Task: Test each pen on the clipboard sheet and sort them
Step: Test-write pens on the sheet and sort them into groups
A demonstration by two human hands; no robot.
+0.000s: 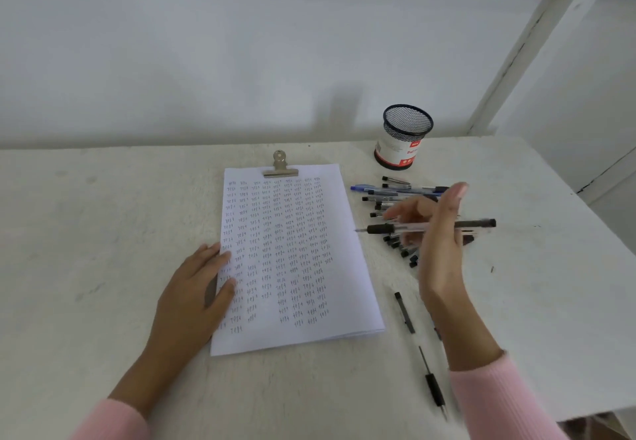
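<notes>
White sheet (296, 267) | left hand (196, 288) flat on its edge | right hand (442, 250) grips pen (395, 228) over pile (389, 195)

The sheet (296, 267) lies on the bench (103, 216), the clip (280, 166) at its far edge. The left hand (196, 288) rests on its left edge. Right of the sheet lies a pile of pens (389, 195), with the cup (402, 137) behind the pile. The right hand (440, 250) holds a pen (382, 228) above the pile. Nearer lie a loose pen (405, 312) and, nearest, a last pen (432, 383).
</notes>
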